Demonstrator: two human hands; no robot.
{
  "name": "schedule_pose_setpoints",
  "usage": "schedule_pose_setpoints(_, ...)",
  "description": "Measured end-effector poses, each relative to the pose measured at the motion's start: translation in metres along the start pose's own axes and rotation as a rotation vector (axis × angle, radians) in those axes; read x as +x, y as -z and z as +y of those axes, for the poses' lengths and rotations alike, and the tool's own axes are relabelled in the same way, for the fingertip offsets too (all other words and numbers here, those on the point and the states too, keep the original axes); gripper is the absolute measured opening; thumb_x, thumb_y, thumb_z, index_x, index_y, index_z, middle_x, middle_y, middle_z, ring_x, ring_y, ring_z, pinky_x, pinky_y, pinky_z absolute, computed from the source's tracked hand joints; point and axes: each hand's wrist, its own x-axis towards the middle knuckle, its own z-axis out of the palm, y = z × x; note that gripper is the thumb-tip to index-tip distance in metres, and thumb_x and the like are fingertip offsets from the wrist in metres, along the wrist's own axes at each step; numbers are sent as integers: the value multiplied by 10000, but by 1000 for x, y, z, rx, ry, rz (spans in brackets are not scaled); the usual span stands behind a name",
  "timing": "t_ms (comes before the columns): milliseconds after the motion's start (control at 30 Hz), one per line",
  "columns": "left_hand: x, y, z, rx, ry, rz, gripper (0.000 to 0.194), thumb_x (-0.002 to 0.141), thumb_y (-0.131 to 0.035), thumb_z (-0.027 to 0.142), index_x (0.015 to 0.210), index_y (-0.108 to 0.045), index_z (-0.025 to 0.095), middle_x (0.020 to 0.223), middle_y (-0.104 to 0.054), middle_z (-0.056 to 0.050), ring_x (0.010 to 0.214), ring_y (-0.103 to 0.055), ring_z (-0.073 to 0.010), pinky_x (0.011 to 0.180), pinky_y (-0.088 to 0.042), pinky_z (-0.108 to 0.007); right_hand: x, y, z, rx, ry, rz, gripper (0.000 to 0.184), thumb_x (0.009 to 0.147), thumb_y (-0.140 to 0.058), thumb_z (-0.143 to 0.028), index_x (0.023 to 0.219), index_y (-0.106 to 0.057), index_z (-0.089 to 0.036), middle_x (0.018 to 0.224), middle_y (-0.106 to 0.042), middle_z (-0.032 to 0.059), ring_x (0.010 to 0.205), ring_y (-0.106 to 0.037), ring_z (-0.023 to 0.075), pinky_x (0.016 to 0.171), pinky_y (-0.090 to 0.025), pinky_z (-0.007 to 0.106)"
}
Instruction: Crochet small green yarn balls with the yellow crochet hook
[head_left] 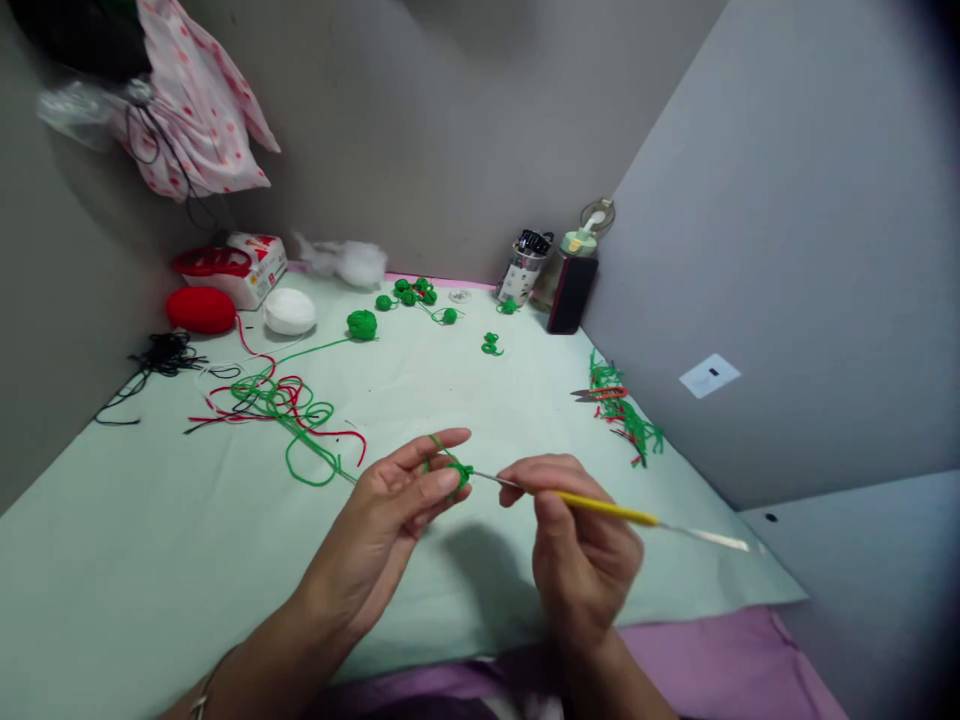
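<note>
Yarnwork, small and green, sits just below the centre of the frame, pinched between the thumb and fingers of the left hand. That pinch probably steadies it against the hook, whose thin metal end meets it from the right. A green strand crosses the raised left index finger, likely to keep the yarn taut.

Loose green and red strands lie at centre left, and the green ball rests above them with a strand leading down that way, presumably so yarn can feed freely. Scissors lie on thread scraps at centre right, perhaps set aside there to leave the middle of the tabletop for the hands.

The left forearm slants up from the lower left, palm turned inward. The right hand is closed around the hook's yellow handle, its index finger stretched towards the metal shaft and thumb bracing below; the wrist rises from the bottom edge, right of centre, with both hands raised above the tabletop
</note>
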Motion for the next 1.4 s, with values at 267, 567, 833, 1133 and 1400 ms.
schedule_pose_setpoints(267, 0, 2, -10, 190, -123, -23, 320, 810, -908, 301, 1124, -849, 310, 883, -708, 13, 874, -589, -133, 839, -458, -240, -2, -3, 1, 24, -26, -109, 332, 1027, -592, -75, 1200, -773, -294, 1078, -798, 39, 1002, -737, 182, 840, -612, 323)
schedule_pose_setpoints(567, 5, 2, -3, -74, 67, 41, 351, 686, -980, 274, 1016, -875, 213, 722, -621, 43, 703, -561, -95, 928, -511, -305, -2, 4, 4, 13, -57, -1, 303, 1016, -619, -90, 1155, -797, -292, 953, -766, 20, 832, -701, 153, 737, -582, 291)
schedule_pose_setpoints(833, 1, 1, -9, 199, -109, -11, 268, 819, -885, 303, 1085, -860, 323, 860, -732, 12, 888, -608, -145, 856, -458, -258, 6, -4, 5, 226, -213, -64, 180, 1019, -673, -204, 1050, -828, -290, 989, -801, 30, 895, -712, 159, 760, -589, 286)
schedule_pose_setpoints(1133, 1, 6, -7, 273, -171, 3, 249, 836, -870, 304, 1080, -861, 350, 856, -701, 15, 866, -596, -144, 832, -465, -255, 3, 1, 6, 391, -353, -20, 190, 1068, -606, -290, 1047, -793, -273, 978, -814, 21, 785, -727, 132, 749, -601, 281)
schedule_pose_setpoints(1400, -1, 6, -7, 319, -187, 31, 253, 859, -859, 302, 1105, -852, 361, 849, -672, 20, 841, -580, -138, 796, -468, -234, -2, 5, -2, 133, -173, -52, 226, 1081, -534, -193, 1110, -749, -258, 1005, -804, 36, 799, -743, 161, 749, -625, 332)
